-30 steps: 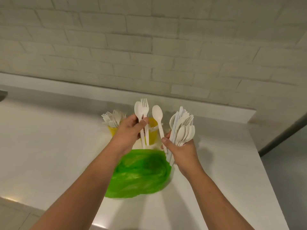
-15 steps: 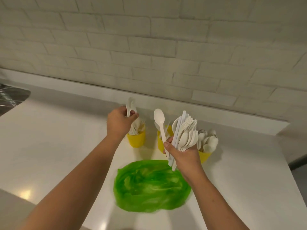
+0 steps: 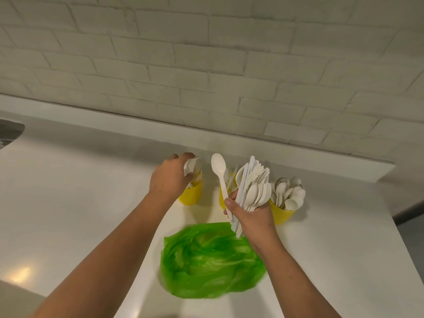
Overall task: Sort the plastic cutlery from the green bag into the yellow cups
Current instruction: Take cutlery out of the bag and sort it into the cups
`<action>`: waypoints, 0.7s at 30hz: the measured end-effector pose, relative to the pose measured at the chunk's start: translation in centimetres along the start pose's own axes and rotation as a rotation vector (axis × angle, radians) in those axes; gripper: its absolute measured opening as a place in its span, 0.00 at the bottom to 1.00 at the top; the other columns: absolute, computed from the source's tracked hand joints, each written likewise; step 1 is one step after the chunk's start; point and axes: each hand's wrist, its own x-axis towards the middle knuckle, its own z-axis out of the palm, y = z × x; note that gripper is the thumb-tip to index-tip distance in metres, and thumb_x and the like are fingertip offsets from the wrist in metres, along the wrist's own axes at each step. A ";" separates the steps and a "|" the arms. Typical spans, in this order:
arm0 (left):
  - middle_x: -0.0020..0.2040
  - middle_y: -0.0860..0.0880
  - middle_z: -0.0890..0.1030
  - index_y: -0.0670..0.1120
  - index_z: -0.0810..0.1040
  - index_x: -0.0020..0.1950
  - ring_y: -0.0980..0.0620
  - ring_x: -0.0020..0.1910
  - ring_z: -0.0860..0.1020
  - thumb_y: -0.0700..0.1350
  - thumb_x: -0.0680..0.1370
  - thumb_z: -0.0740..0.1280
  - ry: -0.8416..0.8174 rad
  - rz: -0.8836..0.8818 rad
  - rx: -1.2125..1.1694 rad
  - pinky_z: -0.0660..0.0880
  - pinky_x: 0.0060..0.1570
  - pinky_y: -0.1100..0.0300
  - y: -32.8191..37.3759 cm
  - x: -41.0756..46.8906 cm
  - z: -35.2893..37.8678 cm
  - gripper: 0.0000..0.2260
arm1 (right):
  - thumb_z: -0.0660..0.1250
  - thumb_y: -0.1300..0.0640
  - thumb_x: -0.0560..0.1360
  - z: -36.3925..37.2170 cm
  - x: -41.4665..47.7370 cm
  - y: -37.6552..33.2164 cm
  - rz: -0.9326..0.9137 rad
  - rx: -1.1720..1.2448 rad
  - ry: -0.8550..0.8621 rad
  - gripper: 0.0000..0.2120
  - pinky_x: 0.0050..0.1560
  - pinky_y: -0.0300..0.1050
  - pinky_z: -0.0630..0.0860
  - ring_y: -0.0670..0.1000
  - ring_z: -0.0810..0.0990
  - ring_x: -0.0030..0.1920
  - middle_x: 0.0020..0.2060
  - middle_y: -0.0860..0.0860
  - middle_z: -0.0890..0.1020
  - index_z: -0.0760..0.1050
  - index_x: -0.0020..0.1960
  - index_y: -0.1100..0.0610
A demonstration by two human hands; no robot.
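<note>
Backdrop: white-painted brick wall above a ledge; a metal sink edge point(image 3: 9, 131) shows at the far left.
Surface point(image 3: 80, 203): white, with the bag near and three yellow cups in a row farther back.
Green bag point(image 3: 211, 260): lies flattened and crumpled at the near middle. No cutlery shapes show through it, so it looks emptied and the unloading seems done.
Right hand point(image 3: 250, 212): closed round a thick bundle, held over the bag's far edge, in front of the middle and right cups.
Left hand point(image 3: 171, 177): over the left cup, fingers curled round a few white pieces point(image 3: 189, 167) at its mouth. They are too blurred to tell which kind.
Bundle point(image 3: 254, 187): spoons, forks and straight handles fan upward together. Nothing in it is sorted yet, and it is probably the bulk of what is left.
Right cup point(image 3: 281, 213): heaped with spoon bowls and looks close to full.
Left cup point(image 3: 191, 193): partly hidden by the left hand, with some white cutlery already inside.
Middle cup point(image 3: 221, 201): mostly hidden behind the bundle; a few thin white pieces stand in it.
Single spoon point(image 3: 219, 171): stands apart on the bundle's left side, bowl up, pinched under the right thumb. It is likely the next piece to go.
</note>
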 end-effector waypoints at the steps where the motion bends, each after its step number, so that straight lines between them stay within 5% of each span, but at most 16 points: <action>1: 0.54 0.47 0.79 0.61 0.68 0.73 0.41 0.45 0.81 0.49 0.76 0.72 -0.013 -0.010 0.006 0.80 0.43 0.52 0.0 0.1 0.0 0.27 | 0.80 0.50 0.68 0.0 0.0 0.1 0.003 0.000 -0.002 0.11 0.56 0.67 0.81 0.60 0.86 0.50 0.45 0.53 0.86 0.82 0.47 0.51; 6: 0.54 0.48 0.75 0.61 0.60 0.78 0.44 0.46 0.77 0.53 0.73 0.76 -0.030 -0.052 -0.134 0.76 0.44 0.52 0.3 0.1 -1.2 0.37 | 0.78 0.58 0.73 0.0 -0.1 0.2 -0.004 -0.016 -0.001 0.06 0.56 0.67 0.81 0.60 0.86 0.49 0.43 0.53 0.86 0.83 0.45 0.51; 10: 0.44 0.47 0.80 0.56 0.64 0.76 0.48 0.38 0.78 0.52 0.82 0.66 0.182 -0.060 -0.417 0.75 0.41 0.53 1.8 -0.6 -2.8 0.23 | 0.78 0.58 0.73 -0.2 -0.3 -0.4 -0.017 -0.010 0.000 0.06 0.57 0.66 0.81 0.60 0.86 0.48 0.43 0.53 0.86 0.83 0.44 0.50; 13: 0.36 0.48 0.79 0.56 0.69 0.69 0.52 0.31 0.77 0.49 0.83 0.62 0.176 -0.033 -0.571 0.72 0.33 0.57 3.9 -2.1 -3.1 0.14 | 0.78 0.58 0.73 -0.4 -0.5 -0.7 -0.019 0.027 0.005 0.07 0.58 0.64 0.81 0.59 0.86 0.46 0.43 0.56 0.86 0.82 0.48 0.55; 17: 0.38 0.49 0.76 0.56 0.69 0.70 0.46 0.34 0.76 0.44 0.82 0.61 0.176 -0.017 -0.367 0.69 0.34 0.53 4.4 -2.6 -1.7 0.16 | 0.78 0.56 0.73 -0.9 -0.8 -0.8 -0.019 0.016 0.009 0.12 0.59 0.64 0.81 0.59 0.86 0.48 0.44 0.56 0.87 0.80 0.52 0.58; 21: 0.52 0.47 0.76 0.58 0.75 0.66 0.44 0.43 0.77 0.41 0.82 0.59 0.168 -0.038 -0.297 0.72 0.41 0.53 2.4 -1.9 -1.0 0.17 | 0.79 0.52 0.70 -2.3 -0.9 -0.4 0.001 0.010 0.031 0.13 0.61 0.66 0.79 0.60 0.86 0.53 0.48 0.53 0.87 0.82 0.51 0.53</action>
